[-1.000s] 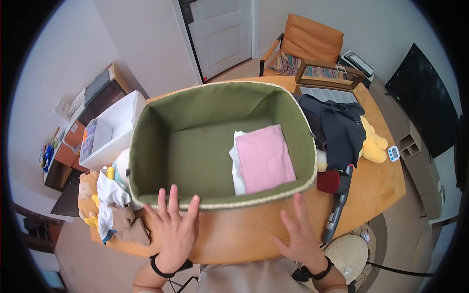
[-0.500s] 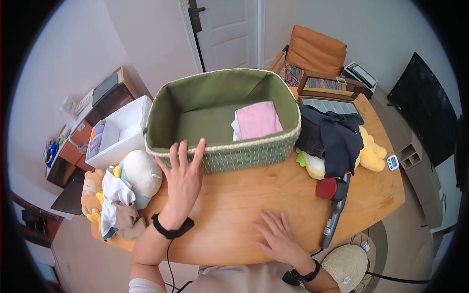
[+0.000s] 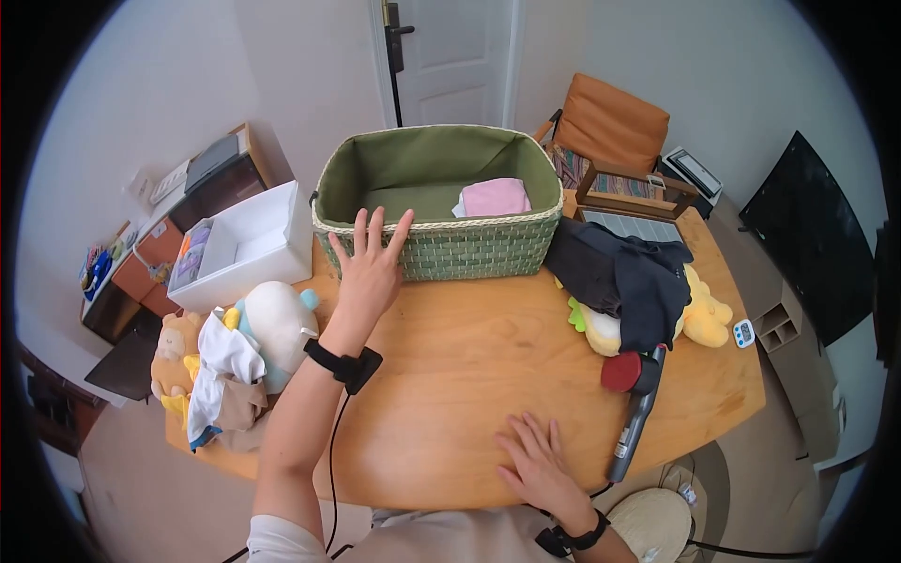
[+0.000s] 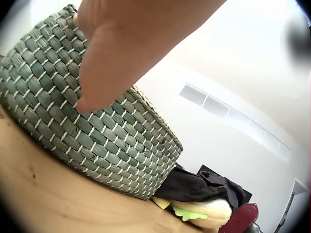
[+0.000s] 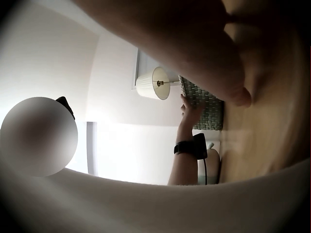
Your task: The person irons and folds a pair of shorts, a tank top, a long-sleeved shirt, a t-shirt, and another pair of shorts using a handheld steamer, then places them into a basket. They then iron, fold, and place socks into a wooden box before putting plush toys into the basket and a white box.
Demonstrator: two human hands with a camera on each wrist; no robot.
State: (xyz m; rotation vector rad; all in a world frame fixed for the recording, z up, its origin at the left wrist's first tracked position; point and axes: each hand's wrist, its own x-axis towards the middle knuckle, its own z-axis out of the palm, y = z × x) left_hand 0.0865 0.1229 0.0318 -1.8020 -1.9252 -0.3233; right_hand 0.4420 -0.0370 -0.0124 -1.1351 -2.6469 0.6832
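Observation:
In the head view a green woven basket (image 3: 450,246) with a green lining stands at the table's back, a folded pink cloth (image 3: 496,198) inside it. My left hand (image 3: 369,272) lies against its near side at the left, straight spread fingertips at the rim. The left wrist view shows this hand (image 4: 114,53) against the weave (image 4: 73,116). My right hand (image 3: 542,466) rests palm down on the table near the front edge, fingers relaxed and holding nothing.
Plush toys (image 3: 277,328) and light clothes (image 3: 225,366) lie at the left beside a white box (image 3: 249,246). Dark clothes (image 3: 624,272), a yellow plush (image 3: 706,310), a grey device with a red head (image 3: 638,413) and a small timer (image 3: 743,333) are at the right.
The basket has moved away from me to the table's back, my left hand travelling with it. My right hand has left the basket's front side and come down onto the table.

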